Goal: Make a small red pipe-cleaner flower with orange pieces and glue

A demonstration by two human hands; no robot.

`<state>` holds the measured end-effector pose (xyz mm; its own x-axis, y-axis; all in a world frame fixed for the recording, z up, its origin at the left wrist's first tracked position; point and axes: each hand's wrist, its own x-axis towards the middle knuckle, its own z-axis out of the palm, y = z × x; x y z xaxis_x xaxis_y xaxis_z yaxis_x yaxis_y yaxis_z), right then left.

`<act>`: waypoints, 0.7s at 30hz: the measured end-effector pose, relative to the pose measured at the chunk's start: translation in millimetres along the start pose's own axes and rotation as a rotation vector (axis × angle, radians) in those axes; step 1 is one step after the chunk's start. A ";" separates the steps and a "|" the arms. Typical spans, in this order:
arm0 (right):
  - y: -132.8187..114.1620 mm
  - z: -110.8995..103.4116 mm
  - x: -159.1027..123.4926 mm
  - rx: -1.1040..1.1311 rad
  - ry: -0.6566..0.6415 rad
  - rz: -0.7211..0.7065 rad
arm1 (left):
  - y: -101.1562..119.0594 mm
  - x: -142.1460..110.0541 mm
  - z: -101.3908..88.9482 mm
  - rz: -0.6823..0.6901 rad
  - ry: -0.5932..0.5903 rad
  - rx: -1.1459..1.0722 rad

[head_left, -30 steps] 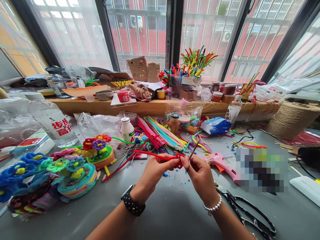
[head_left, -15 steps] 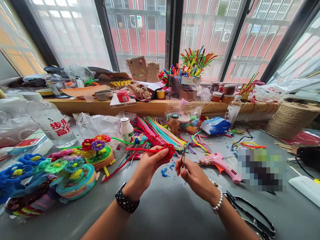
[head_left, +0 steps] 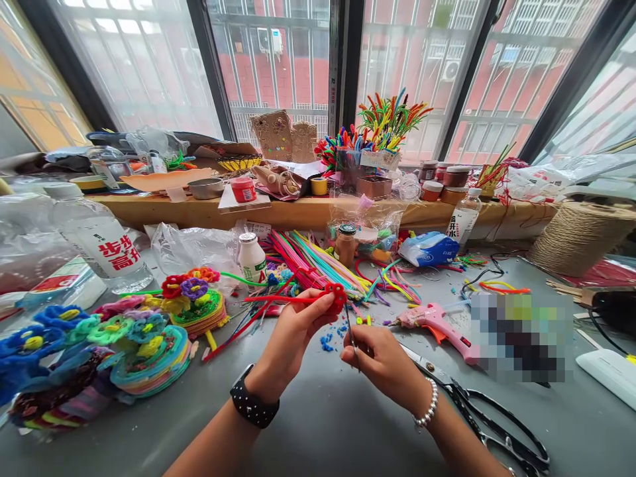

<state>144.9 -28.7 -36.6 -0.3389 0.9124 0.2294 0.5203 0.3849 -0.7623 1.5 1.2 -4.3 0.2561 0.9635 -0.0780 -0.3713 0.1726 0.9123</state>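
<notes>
My left hand (head_left: 298, 331) is closed in a pinch on a red pipe-cleaner flower (head_left: 336, 299). A straight red stem stretches left from it, past the fingers. My right hand (head_left: 380, 358) is closed around a slim dark metal tool that looks like tweezers (head_left: 350, 331). Its upper tip is close to the flower's right edge; whether it touches I cannot tell. The tool's lower end sticks out below my thumb. Small blue fuzz clippings (head_left: 326, 343) lie on the table between the hands.
Large black-handled scissors (head_left: 501, 424) lie by my right forearm, with a pink glue gun (head_left: 440, 324) beyond. Finished fuzzy flowers (head_left: 59, 338) sit at the left. Pipe-cleaner bundles (head_left: 318, 262) and a white bottle (head_left: 252, 262) stand behind the hands. A twine spool (head_left: 579, 235) is right.
My right hand has turned and shifted slightly left, bringing the tweezers' tip nearer the red flower. The left hand keeps its hold almost unmoved.
</notes>
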 end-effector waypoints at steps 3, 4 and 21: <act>0.4 4.6 0.4 0.011 0.034 0.003 | -0.9 -1.0 0.2 0.016 0.002 -0.028; 0.2 6.0 0.6 0.010 0.048 0.006 | -1.6 -1.1 0.2 0.022 0.006 -0.037; 4.8 -2.2 1.4 -0.019 0.086 0.031 | -2.1 2.4 -3.2 0.079 0.057 -0.053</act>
<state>148.6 -25.3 -38.7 -0.2541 0.9322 0.2577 0.5443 0.3581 -0.7586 0.1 3.8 -7.7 0.1739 0.9843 -0.0309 -0.4356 0.1051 0.8940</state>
